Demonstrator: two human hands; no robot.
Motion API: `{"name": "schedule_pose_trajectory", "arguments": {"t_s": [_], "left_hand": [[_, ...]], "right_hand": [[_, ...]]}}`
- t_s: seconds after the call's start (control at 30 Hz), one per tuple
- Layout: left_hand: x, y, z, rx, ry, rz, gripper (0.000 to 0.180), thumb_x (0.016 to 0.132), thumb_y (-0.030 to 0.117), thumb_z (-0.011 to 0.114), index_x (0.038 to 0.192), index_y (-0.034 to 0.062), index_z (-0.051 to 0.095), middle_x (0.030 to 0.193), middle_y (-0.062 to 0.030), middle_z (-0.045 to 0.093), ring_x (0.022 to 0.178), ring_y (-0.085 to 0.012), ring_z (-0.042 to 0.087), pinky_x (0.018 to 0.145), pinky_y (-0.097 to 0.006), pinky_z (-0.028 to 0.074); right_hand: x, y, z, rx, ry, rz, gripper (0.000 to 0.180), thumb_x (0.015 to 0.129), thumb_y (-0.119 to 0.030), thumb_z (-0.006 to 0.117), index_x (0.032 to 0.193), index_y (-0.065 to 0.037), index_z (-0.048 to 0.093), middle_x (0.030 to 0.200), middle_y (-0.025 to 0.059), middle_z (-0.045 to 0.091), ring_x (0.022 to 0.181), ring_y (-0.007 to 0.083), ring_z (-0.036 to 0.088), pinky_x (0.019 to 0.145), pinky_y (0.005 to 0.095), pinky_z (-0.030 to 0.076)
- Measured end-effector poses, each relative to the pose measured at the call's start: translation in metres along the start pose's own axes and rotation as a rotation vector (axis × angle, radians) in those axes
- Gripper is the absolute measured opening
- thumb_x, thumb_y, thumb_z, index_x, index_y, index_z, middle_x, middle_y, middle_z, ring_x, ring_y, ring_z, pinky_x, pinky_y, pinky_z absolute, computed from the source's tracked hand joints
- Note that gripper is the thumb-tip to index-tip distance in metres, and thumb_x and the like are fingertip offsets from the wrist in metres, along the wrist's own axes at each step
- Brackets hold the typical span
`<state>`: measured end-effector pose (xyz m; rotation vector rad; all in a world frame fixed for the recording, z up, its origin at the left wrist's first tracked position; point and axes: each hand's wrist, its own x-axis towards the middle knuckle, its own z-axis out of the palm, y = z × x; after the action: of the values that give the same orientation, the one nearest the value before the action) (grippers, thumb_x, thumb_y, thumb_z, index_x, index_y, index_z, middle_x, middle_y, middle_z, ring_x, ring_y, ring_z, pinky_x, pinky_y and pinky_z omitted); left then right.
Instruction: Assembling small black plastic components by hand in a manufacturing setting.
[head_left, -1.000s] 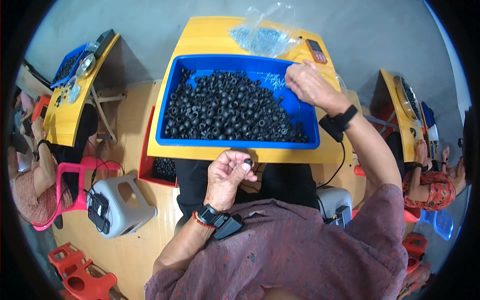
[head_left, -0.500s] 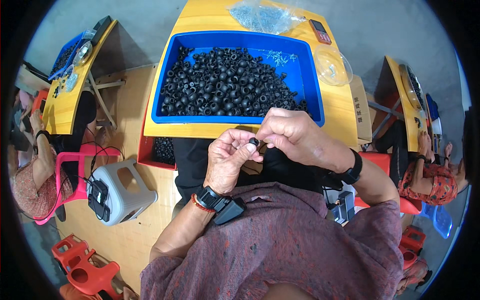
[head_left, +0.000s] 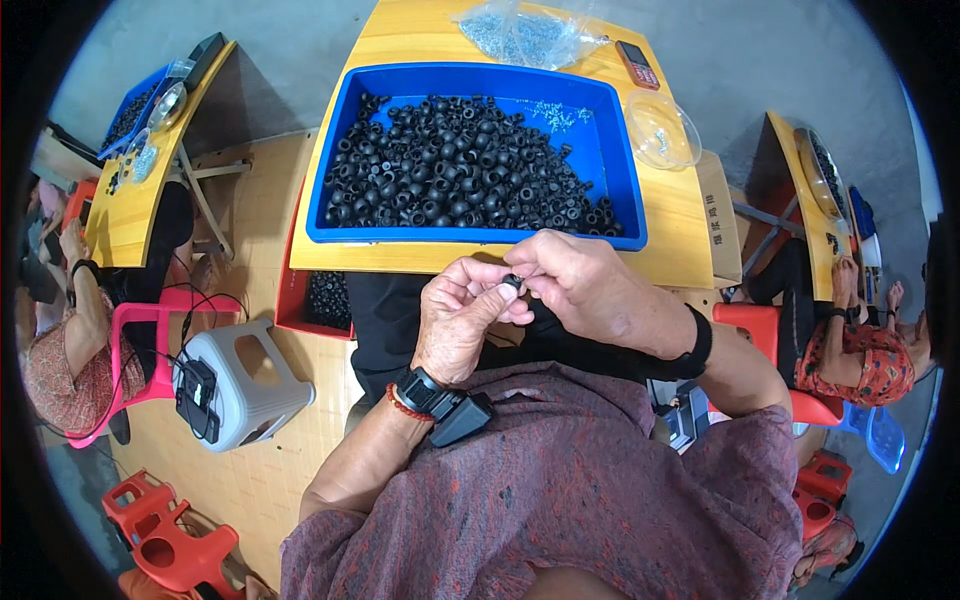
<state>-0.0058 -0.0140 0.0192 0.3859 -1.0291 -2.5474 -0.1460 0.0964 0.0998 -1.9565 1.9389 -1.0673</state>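
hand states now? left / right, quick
Left hand: closed, fingers pinching a small black ring part.
Right hand: closed, fingertips on the same part, above the table's near edge.

Small black ring [head_left: 512,282] between fingertips

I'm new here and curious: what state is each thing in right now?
Left hand: closed on a small black part.
Right hand: fingertips pinching the same part.
Blue bin: open, heaped with black parts.
Plastic bag: lying flat, holding small pale pieces.
Clear bowl: upright, nearly empty.
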Motion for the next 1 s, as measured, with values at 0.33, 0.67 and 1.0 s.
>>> {"name": "schedule_pose_trajectory", "arguments": {"t_s": [0.33, 0.67, 1.0], "left_hand": [[0.001, 0.001, 0.000, -0.045, -0.031, 0.009, 0.012, 0.092, -0.002, 0.064, 0.103, 0.0002, 0.060, 0.093, -0.0112, 0.069, 0.077, -0.0172, 0.071, 0.073, -0.035, 0.063], [0.001, -0.002, -0.005, 0.235, -0.048, 0.106, 0.011, 0.093, -0.001, 0.063, 0.103, 0.0003, 0.059, 0.092, -0.0119, 0.069, 0.077, -0.0197, 0.071, 0.075, -0.035, 0.061], [0.000, 0.001, -0.001, 0.081, -0.004, 0.018, 0.012, 0.094, 0.001, 0.062, 0.106, 0.0000, 0.060, 0.093, -0.0110, 0.068, 0.079, -0.0179, 0.070, 0.076, -0.037, 0.061]], "right_hand": [[-0.005, 0.006, -0.005, 0.171, 0.008, 0.143, 0.006, 0.082, 0.003, 0.067, 0.087, 0.001, 0.066, 0.085, 0.0139, 0.064, 0.077, 0.0286, 0.067, 0.067, 0.0363, 0.054], [-0.009, 0.006, 0.001, 0.147, -0.001, 0.030, 0.003, 0.083, 0.002, 0.066, 0.084, 0.002, 0.064, 0.085, 0.0138, 0.061, 0.078, 0.0301, 0.065, 0.066, 0.0358, 0.054], [0.021, 0.082, -0.078, -0.584, -0.004, 0.022, 0.005, 0.076, -0.003, 0.067, 0.079, -0.005, 0.064, 0.084, 0.0135, 0.061, 0.083, 0.0341, 0.059, 0.072, 0.0445, 0.045]]}}
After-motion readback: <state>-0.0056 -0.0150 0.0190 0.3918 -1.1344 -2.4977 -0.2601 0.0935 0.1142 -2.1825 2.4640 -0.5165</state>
